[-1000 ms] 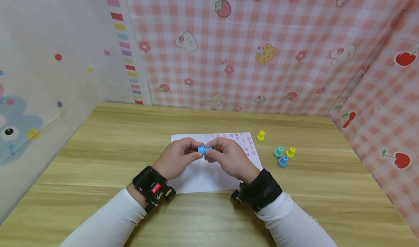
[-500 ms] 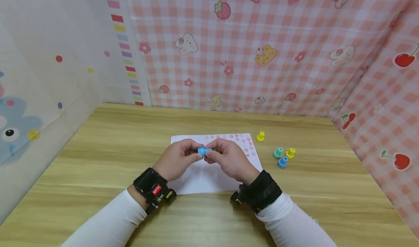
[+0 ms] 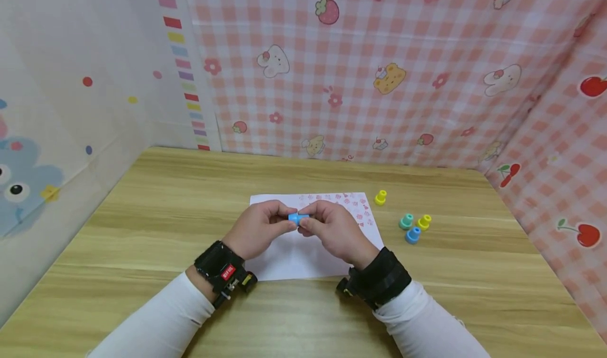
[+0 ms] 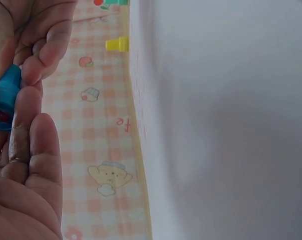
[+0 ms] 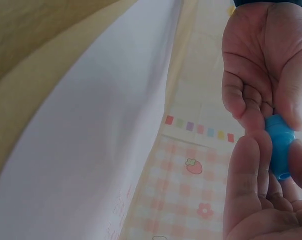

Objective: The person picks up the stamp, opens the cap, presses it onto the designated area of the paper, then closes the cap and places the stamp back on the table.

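Over a white sheet of paper (image 3: 294,263), both hands hold a small blue stamp (image 3: 296,219) lying sideways. My left hand (image 3: 256,229) pinches its wider end between thumb and fingers, and my right hand (image 3: 339,231) pinches the narrower handle end. In the left wrist view a bit of red shows inside the wide end of the blue stamp (image 4: 9,90), partly covered by the fingers. The right wrist view has the blue stamp (image 5: 281,145) between the fingertips of the two hands. Small red prints cover the paper's far right corner.
Right of the paper, a green stamp (image 3: 405,221), a yellow stamp (image 3: 424,222) and another blue stamp (image 3: 413,235) stand close together. A second yellow stamp (image 3: 381,197) stands farther back, near the paper's corner. Patterned cloth (image 3: 351,115) walls in the wooden table (image 3: 142,215).
Both hands keep their grip on the blue stamp with almost no movement. The head view has shifted slightly.
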`<state>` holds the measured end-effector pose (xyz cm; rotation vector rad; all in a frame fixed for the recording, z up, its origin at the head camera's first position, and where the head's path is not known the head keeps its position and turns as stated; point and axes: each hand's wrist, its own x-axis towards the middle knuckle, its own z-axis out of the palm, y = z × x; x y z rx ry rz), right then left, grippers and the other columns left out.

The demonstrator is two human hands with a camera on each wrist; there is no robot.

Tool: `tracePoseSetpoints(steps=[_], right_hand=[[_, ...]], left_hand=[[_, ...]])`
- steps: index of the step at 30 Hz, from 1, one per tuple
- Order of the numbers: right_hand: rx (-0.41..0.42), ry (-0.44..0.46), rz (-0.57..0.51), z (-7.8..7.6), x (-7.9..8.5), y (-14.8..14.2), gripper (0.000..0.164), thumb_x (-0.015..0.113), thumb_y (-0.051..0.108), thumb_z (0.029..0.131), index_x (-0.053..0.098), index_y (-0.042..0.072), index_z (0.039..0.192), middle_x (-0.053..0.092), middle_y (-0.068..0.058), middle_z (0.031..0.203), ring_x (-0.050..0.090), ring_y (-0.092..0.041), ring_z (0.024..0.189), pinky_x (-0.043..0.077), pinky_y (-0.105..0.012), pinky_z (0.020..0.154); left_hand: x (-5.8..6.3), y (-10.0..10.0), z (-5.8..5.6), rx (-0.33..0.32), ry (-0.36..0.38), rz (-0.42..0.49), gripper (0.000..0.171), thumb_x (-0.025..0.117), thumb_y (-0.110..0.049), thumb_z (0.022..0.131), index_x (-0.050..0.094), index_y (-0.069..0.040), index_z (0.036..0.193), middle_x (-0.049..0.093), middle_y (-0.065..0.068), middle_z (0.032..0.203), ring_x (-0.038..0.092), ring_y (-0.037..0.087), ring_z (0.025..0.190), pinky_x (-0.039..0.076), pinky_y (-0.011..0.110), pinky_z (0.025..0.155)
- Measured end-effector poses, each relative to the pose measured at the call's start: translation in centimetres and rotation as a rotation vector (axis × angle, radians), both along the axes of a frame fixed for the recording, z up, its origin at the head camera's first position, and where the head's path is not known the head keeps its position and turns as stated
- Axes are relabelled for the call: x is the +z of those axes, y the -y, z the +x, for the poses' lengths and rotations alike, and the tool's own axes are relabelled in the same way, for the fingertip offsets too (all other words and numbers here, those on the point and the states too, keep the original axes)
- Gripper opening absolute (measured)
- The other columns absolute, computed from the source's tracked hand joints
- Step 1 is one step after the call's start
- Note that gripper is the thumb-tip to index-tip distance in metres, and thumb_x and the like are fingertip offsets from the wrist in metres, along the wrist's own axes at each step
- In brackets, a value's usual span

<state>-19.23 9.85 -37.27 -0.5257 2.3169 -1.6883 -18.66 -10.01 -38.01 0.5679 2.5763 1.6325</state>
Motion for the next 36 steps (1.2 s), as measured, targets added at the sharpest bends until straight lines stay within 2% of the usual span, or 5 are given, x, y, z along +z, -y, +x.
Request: tracePoseSetpoints(steps=[14,20,26,32,36], right_hand=[[0.009,0.037,-0.043,0.0,-0.1,0.2,0.01,0.061,0.013,0.091,0.064,0.01,0.1,0.068,-0.005,0.095,0.063,-0.021,0.084,0.055,-0.034,0.077],[-0.005,0.078,-0.089,0.0,-0.3,0.2,0.012,0.059,0.009,0.092,0.063,0.004,0.102,0.068,-0.008,0.098,0.063,-0.024,0.086,0.054,-0.035,0.078],[-0.014,0.074,-0.136,-0.2,-0.1,0.3,0.013,0.058,0.007,0.092,0.062,0.0,0.103,0.067,-0.011,0.098,0.063,-0.025,0.087,0.054,-0.038,0.079],[-0.113,0.062,-0.085,-0.6,0.3,-0.2,0.014,0.064,0.016,0.09,0.066,0.007,0.1,0.068,-0.01,0.096,0.062,-0.026,0.086,0.054,-0.035,0.078],[-0.175,-0.049,0.084,-1.6,1.1,-1.0,0.017,0.064,0.02,0.09,0.068,0.013,0.105,0.068,-0.004,0.094,0.061,-0.02,0.083,0.054,-0.04,0.077]], left_hand=[[-0.1,0.2,0.0,0.0,0.004,0.014,0.012,0.071,-0.023,0.085,0.068,-0.02,0.096,0.067,-0.005,0.088,0.059,0.012,0.08,0.053,0.036,0.071],[-0.2,0.0,0.0,0.011,-0.005,0.025,0.012,0.071,-0.021,0.085,0.068,-0.02,0.096,0.067,-0.006,0.089,0.06,0.01,0.082,0.053,0.036,0.073],[0.5,0.4,-0.2,0.005,-0.031,-0.004,0.013,0.072,-0.025,0.084,0.068,-0.02,0.096,0.067,-0.007,0.088,0.06,0.008,0.081,0.054,0.035,0.073],[1.0,1.8,-0.8,0.088,-0.044,-0.066,0.018,0.07,-0.028,0.086,0.068,-0.019,0.101,0.067,-0.009,0.09,0.06,0.005,0.082,0.053,0.035,0.074],[1.1,2.9,-1.3,0.148,-0.052,-0.083,0.022,0.066,-0.03,0.089,0.066,-0.018,0.107,0.066,-0.008,0.09,0.058,0.008,0.08,0.052,0.036,0.069]])
